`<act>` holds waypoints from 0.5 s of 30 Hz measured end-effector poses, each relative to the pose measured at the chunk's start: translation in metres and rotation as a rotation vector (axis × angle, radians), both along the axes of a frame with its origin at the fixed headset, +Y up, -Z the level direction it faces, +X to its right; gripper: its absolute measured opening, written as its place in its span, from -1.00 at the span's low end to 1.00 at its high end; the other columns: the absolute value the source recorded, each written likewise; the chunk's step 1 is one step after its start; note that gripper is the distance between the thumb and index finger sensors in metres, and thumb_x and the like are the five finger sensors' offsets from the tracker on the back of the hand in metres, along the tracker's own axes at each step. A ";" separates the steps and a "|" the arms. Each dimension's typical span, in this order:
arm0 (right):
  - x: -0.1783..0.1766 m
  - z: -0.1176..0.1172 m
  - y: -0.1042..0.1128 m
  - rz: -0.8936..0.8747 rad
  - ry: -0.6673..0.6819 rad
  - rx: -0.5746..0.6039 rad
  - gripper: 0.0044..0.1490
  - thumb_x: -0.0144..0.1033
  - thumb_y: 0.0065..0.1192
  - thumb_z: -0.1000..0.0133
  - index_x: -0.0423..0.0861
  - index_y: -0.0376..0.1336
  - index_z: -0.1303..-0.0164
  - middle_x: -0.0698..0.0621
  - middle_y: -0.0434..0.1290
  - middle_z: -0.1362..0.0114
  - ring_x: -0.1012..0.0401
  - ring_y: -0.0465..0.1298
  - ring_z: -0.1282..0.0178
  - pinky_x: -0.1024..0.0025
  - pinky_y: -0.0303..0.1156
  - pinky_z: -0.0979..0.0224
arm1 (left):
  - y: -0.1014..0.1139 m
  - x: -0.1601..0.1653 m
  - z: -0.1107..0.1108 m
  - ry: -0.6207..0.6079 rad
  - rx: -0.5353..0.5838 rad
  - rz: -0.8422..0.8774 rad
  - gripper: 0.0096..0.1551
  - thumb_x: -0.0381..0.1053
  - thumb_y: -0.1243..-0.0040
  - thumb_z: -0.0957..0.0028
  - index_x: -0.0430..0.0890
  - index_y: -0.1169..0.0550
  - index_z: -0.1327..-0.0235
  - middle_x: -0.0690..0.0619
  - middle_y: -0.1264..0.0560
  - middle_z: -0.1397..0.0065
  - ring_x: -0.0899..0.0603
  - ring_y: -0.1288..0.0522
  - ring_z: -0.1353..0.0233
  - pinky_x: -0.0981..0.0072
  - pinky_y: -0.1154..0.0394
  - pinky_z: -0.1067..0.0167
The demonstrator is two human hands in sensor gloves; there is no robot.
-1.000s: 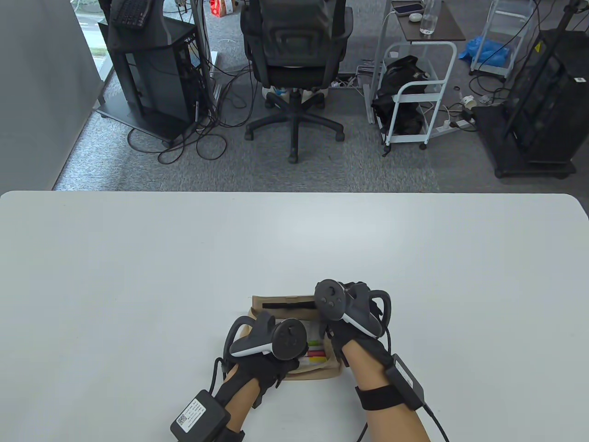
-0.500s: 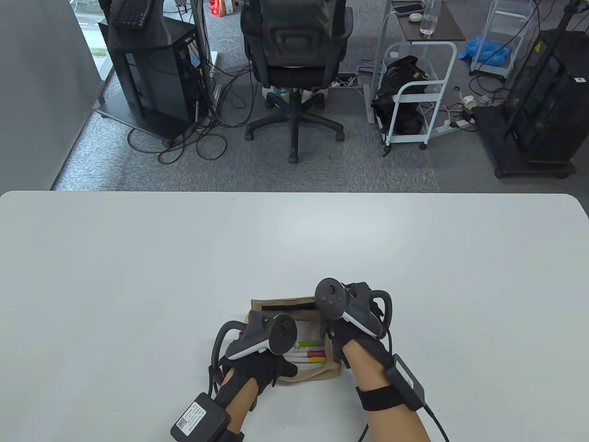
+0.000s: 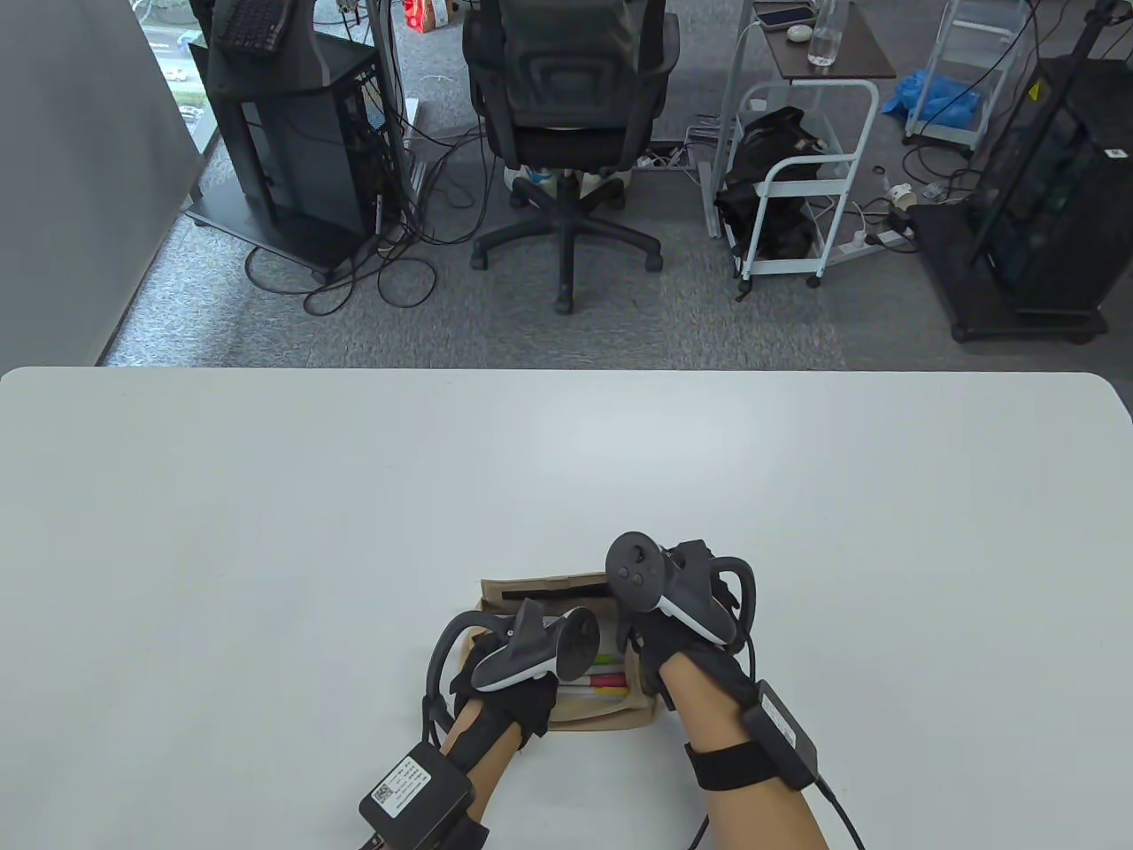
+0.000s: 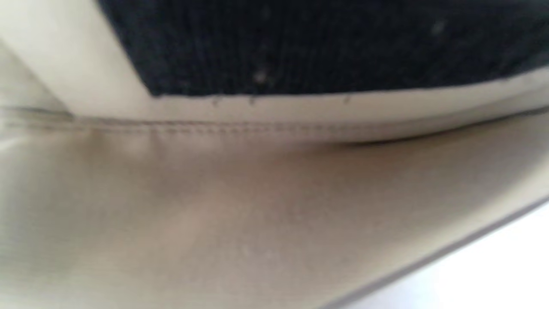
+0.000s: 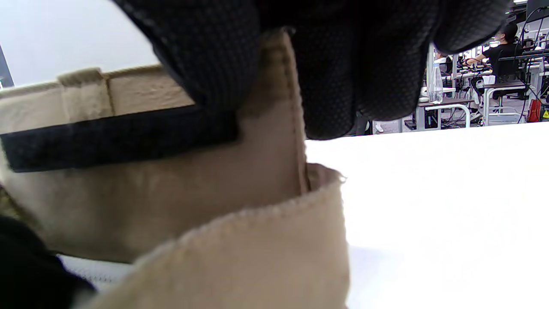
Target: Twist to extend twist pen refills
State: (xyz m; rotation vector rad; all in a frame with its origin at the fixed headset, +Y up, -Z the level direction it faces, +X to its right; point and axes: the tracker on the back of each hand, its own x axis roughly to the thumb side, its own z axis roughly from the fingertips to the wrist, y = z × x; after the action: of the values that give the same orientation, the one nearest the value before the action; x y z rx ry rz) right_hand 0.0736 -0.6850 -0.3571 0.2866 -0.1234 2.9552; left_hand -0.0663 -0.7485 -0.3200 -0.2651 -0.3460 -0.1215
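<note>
Even, bright indoor light falls on the white counter (image 3: pixel 265 531) in the table view, which is sharp throughout, with soft, faint shadows beneath the hands and a slight wide-angle bend at the counter's far corners. The left wrist view is heavily blurred, its beige fabric pouch (image 4: pixel 257 206) too close to focus. In the right wrist view the counter (image 5: pixel 450 206) burns out to glaring white while the background room stays fairly crisp.
</note>
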 end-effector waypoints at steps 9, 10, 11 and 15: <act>0.000 0.000 0.000 0.006 0.002 -0.001 -0.41 -0.22 0.49 0.00 -0.21 0.50 -0.19 -0.23 0.66 -0.18 -0.21 0.57 -0.19 -0.35 0.35 -0.33 | -0.004 -0.003 -0.001 0.010 0.014 0.028 -0.47 -0.04 -0.49 0.17 -0.13 -0.69 -0.10 -0.15 -0.70 -0.16 -0.23 -0.74 -0.13 -0.08 -0.63 -0.09; 0.000 0.000 0.000 0.002 0.003 -0.003 -0.41 -0.22 0.49 0.00 -0.21 0.50 -0.19 -0.23 0.66 -0.18 -0.21 0.57 -0.20 -0.35 0.35 -0.33 | -0.004 -0.004 -0.001 0.005 0.016 0.036 -0.48 -0.04 -0.50 0.17 -0.12 -0.70 -0.09 -0.15 -0.70 -0.16 -0.24 -0.74 -0.13 -0.09 -0.63 -0.09; 0.000 0.000 0.000 0.001 0.003 -0.004 -0.41 -0.23 0.50 0.00 -0.21 0.50 -0.19 -0.23 0.66 -0.18 -0.22 0.57 -0.20 -0.35 0.35 -0.33 | -0.004 -0.005 -0.001 0.005 0.020 0.045 -0.48 -0.03 -0.49 0.17 -0.11 -0.70 -0.08 -0.14 -0.70 -0.16 -0.24 -0.74 -0.13 -0.09 -0.62 -0.09; 0.000 0.000 0.002 -0.008 0.008 -0.017 -0.41 -0.26 0.50 0.00 -0.22 0.49 -0.20 -0.23 0.65 -0.20 -0.22 0.57 -0.21 -0.36 0.35 -0.34 | 0.004 -0.020 0.000 0.032 0.020 0.217 -0.47 -0.03 -0.43 0.13 -0.11 -0.68 -0.13 -0.14 -0.66 -0.20 -0.24 -0.71 -0.16 -0.12 -0.60 -0.12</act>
State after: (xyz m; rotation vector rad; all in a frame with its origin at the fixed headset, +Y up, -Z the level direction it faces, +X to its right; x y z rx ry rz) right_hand 0.0739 -0.6829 -0.3572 0.2953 -0.0976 2.9449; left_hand -0.0861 -0.7441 -0.3197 -0.2083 -0.3392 0.0927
